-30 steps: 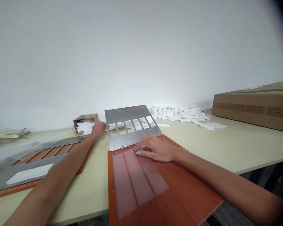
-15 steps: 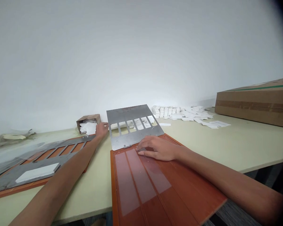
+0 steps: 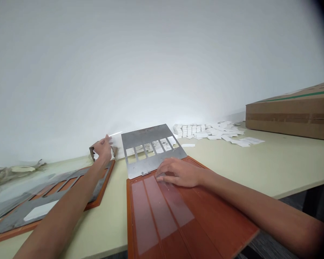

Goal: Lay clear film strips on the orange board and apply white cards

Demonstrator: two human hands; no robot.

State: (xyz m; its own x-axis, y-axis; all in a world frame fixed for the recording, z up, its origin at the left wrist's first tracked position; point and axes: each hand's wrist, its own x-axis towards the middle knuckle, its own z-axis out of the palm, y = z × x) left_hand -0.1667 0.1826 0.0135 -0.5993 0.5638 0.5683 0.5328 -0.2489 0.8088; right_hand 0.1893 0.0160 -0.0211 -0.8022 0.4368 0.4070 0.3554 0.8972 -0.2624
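left hand (image 3: 103, 148) pinched on white card (image 3: 117, 146) by cardboard box (image 3: 91, 150) | right hand (image 3: 179, 172) open, flat on orange board (image 3: 218, 219)

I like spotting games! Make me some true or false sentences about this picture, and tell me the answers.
1. The right hand rests on a flat orange-brown board. True.
2. The left hand touches the grey metal plate. False: it is at a small brown cardboard box, apart from the plate.
3. The grey metal plate has round holes. False: its holes are long rectangles.
4. Loose white paper cards lie beyond the plate. True.
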